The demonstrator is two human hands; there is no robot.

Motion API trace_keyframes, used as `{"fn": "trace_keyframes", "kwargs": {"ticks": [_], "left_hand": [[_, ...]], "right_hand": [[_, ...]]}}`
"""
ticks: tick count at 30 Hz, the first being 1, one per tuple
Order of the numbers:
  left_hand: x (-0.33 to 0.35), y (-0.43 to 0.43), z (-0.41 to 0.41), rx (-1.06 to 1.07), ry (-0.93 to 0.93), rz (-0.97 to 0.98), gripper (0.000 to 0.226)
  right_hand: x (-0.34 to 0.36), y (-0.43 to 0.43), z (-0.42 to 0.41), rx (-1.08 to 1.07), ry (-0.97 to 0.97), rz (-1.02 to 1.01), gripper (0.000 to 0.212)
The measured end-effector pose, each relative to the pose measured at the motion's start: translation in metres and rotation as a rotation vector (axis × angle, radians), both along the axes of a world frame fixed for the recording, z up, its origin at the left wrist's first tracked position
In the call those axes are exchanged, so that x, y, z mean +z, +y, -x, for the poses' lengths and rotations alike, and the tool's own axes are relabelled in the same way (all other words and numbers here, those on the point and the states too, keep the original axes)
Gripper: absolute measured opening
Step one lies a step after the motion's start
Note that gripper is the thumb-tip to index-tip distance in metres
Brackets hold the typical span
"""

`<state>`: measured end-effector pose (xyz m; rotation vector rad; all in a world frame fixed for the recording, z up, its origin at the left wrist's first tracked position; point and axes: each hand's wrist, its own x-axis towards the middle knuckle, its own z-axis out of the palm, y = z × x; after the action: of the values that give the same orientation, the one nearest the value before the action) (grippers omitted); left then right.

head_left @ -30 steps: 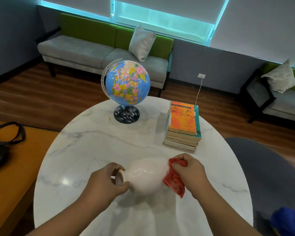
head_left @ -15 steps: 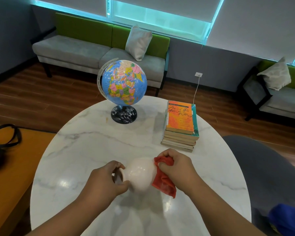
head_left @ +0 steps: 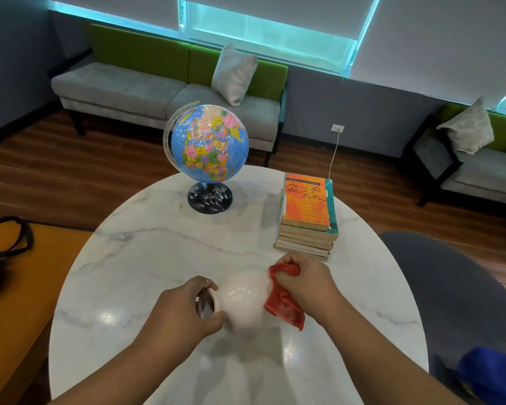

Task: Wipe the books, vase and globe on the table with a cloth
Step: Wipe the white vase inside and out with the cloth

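White glazed round-bellied vase (head_left: 246, 299) lies tipped sideways over the near part of the round marble table (head_left: 146, 258). Left hand (head_left: 178, 314) curls round its neck; right hand (head_left: 304, 282) bunches a red cloth (head_left: 284, 305) against its belly. Best wiped by turning the neck slowly, cloth pressing lightly all round.

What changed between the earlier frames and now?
The right hand, gripping the red cloth, slid it a little along the vase toward the neck, so less of the white body shows. The left hand keeps holding the vase by its neck, with the vase on its side. The globe and the stack of books stayed put.
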<state>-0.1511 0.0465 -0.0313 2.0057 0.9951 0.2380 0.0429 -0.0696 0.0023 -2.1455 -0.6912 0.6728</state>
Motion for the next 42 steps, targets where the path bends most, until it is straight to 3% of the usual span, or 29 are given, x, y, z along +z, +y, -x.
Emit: {"fn": "trace_keyframes", "kwargs": {"ticks": [4, 9, 13, 15, 19, 26, 30, 35, 40, 42], "left_hand": [[0.003, -0.002, -0.003, -0.014, 0.003, -0.012, 0.036], [0.005, -0.001, -0.001, -0.011, 0.005, 0.002, 0.037], [0.009, -0.006, -0.006, -0.034, 0.009, -0.039, 0.037], [0.012, -0.008, -0.009, -0.049, 0.016, -0.070, 0.038], [0.015, -0.007, -0.010, -0.069, 0.019, -0.100, 0.039], [0.015, -0.009, -0.009, -0.072, 0.003, -0.095, 0.039], [0.018, -0.012, -0.017, -0.103, 0.016, -0.154, 0.047], [0.019, -0.012, -0.021, -0.099, 0.006, -0.194, 0.051], [0.018, -0.010, -0.020, -0.084, -0.009, -0.166, 0.055], [0.019, -0.010, -0.022, -0.082, -0.018, -0.160, 0.051]], "right_hand": [[-0.002, 0.003, 0.003, 0.013, -0.057, 0.017, 0.016], [0.002, 0.002, 0.010, 0.066, 0.035, -0.047, 0.017], [0.002, 0.002, 0.000, 0.000, -0.102, 0.075, 0.015], [0.004, 0.005, 0.009, 0.066, -0.147, 0.034, 0.016], [0.013, 0.011, 0.026, 0.196, -0.040, -0.027, 0.018], [0.005, 0.006, -0.005, 0.029, -0.139, 0.162, 0.013], [0.018, 0.018, 0.019, 0.163, -0.309, 0.129, 0.017], [0.033, 0.023, 0.047, 0.423, -0.256, 0.118, 0.032], [0.038, 0.028, 0.030, 0.256, -0.256, 0.075, 0.030], [0.038, 0.030, 0.034, 0.282, -0.245, 0.077, 0.032]]}}
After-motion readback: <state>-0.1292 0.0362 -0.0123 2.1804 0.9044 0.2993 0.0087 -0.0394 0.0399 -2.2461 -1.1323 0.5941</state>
